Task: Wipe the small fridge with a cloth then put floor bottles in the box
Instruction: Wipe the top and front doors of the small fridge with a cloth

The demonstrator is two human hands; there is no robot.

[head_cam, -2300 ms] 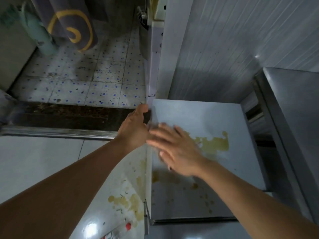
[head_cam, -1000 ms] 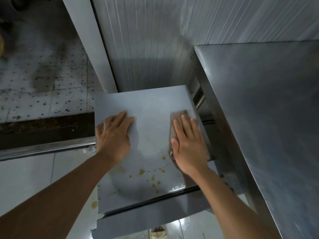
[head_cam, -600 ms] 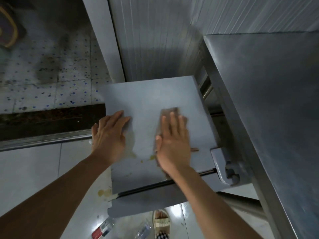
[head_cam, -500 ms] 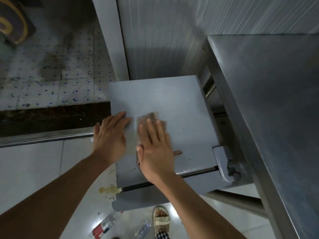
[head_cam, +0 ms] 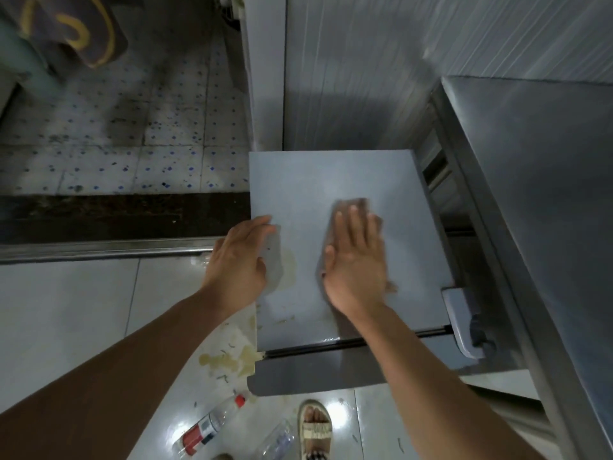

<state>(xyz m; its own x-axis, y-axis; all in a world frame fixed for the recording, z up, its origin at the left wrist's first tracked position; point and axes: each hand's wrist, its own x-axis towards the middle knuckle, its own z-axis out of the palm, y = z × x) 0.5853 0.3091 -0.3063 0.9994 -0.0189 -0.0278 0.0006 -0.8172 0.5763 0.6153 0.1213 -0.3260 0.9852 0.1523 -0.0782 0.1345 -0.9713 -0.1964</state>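
Note:
The small grey fridge (head_cam: 318, 180) stands below me, its flat top facing up. My right hand (head_cam: 356, 263) presses a brown cloth (head_cam: 353, 205) flat on the top with straight fingers; most of the cloth is hidden under the palm. My left hand (head_cam: 240, 260) rests flat on the top's left edge. A faint yellowish smear (head_cam: 288, 267) remains beside the left hand. On the floor lie a clear bottle with a red cap and red label (head_cam: 209, 426) and a second clear bottle (head_cam: 277, 441).
A steel table (head_cam: 544, 200) stands right of the fridge. Yellow spill (head_cam: 225, 356) stains the white floor tiles at the fridge's front left corner. My sandalled foot (head_cam: 315, 426) is by the bottles. A metal door track (head_cam: 99, 249) crosses the floor on the left.
My right hand has slid the cloth from beside the left hand toward the right and a little farther back on the fridge top. My left hand has stayed on the left edge.

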